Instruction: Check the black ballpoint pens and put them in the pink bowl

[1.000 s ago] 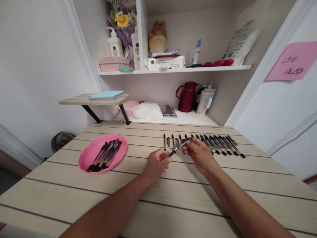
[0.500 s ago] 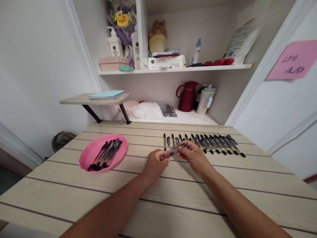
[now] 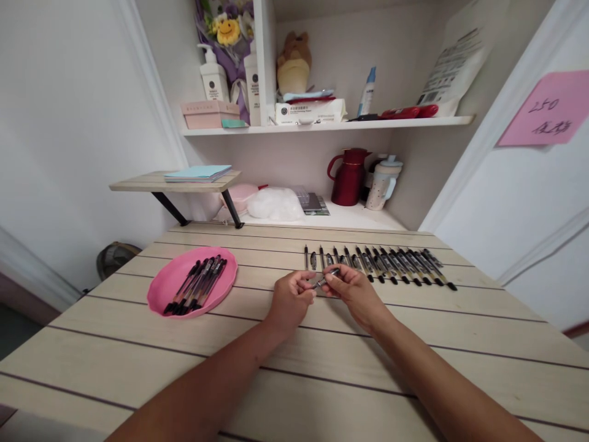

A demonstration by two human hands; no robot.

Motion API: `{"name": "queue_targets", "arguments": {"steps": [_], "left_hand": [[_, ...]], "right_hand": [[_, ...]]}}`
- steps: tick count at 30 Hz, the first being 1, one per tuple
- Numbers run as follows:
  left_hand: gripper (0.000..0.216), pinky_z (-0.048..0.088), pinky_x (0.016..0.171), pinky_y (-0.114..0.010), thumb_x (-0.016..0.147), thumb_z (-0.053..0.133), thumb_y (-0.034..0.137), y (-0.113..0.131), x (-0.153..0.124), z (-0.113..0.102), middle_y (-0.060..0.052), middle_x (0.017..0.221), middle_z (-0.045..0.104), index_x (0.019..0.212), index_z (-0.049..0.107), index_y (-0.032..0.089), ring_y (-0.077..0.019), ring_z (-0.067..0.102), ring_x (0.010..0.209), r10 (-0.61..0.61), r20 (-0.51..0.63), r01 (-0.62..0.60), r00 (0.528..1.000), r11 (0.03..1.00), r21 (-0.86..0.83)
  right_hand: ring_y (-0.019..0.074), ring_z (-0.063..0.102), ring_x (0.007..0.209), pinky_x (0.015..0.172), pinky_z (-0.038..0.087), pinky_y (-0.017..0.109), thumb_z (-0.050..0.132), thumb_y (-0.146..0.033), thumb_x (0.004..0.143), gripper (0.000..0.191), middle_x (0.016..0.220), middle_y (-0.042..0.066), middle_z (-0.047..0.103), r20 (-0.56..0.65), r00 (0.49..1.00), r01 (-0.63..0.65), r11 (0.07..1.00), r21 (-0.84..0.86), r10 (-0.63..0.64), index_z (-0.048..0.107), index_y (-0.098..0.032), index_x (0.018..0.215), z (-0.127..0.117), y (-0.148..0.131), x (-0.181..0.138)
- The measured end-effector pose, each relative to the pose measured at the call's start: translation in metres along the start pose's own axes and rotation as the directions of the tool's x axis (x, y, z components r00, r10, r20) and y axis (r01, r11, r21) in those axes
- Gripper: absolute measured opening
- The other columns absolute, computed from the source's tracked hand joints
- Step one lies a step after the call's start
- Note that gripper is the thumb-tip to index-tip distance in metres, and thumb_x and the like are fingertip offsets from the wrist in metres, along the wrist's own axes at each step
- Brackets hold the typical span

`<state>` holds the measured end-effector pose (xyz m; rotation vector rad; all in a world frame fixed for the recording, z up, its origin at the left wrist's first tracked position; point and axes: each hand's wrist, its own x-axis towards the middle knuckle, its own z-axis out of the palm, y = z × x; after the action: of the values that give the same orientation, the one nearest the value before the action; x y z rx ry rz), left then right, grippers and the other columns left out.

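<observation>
Near the middle of the frame, our two bare hands hold one slim black pen (image 3: 319,283) above the table. Our left hand (image 3: 289,302) pinches its lower left end with narrowed fingers; our right hand (image 3: 353,291) grips its upper right part between thumb and fingers, hiding much of it. At the left of the frame we have one round pink dish with a wavy rim (image 3: 166,277), bearing a bunch of dark-ended pens (image 3: 202,287), more than five, overlapping too closely to count exactly. Right of centre we see about a dozen black pens in a row (image 3: 405,266), some partly behind our right hand, with short dark pieces like caps (image 3: 313,261) between them.

One pale wooden tabletop with dark lines (image 3: 322,399) lies beneath everything. Beyond it, one white shelf (image 3: 317,129) spans the upper frame, with two white bottles (image 3: 214,80) and one brown plush toy (image 3: 294,58). Below that stand one dark red jug (image 3: 348,179) and one speckled cup with a blue lid (image 3: 380,189). One pink handwritten note (image 3: 545,109) hangs at upper right.
</observation>
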<state>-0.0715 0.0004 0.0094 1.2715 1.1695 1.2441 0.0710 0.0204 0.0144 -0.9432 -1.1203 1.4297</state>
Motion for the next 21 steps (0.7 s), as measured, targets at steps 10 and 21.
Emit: {"name": "queue_targets", "arguments": {"steps": [10, 21], "left_hand": [[0.029, 0.040, 0.055, -0.021, 0.068, 0.050, 0.015, -0.008, 0.009, -0.009, -0.001, 0.071, 0.058, 0.092, 0.066, 0.018, -0.0107, 0.052, 0.059, 0.179, 0.107, -0.208, 0.978, 0.885, 0.417], [0.024, 0.038, 0.063, -0.029, 0.073, 0.047, 0.024, 0.084, 0.028, -0.137, -0.009, 0.090, 0.066, 0.088, 0.065, 0.022, -0.0247, 0.058, 0.081, 0.244, -0.365, 0.322, 0.898, 0.201, 0.925]], "right_hand": [[0.0076, 0.050, 0.049, 0.045, 0.036, 0.020, 0.069, -0.044, 0.060, 0.036, 0.061, -0.002, 0.057, 0.017, 0.999, -0.052, 0.998, 0.027, 0.052, 0.054, -0.016, 0.078, -0.001, 0.019, 0.002], [0.0048, 0.038, 0.039, 0.040, 0.024, 0.019, 0.061, -0.041, 0.065, 0.027, 0.049, -0.007, 0.047, 0.055, 0.998, -0.009, 0.964, -0.264, 0.024, 0.053, -0.016, 0.069, -0.003, 0.026, 0.003]]}}
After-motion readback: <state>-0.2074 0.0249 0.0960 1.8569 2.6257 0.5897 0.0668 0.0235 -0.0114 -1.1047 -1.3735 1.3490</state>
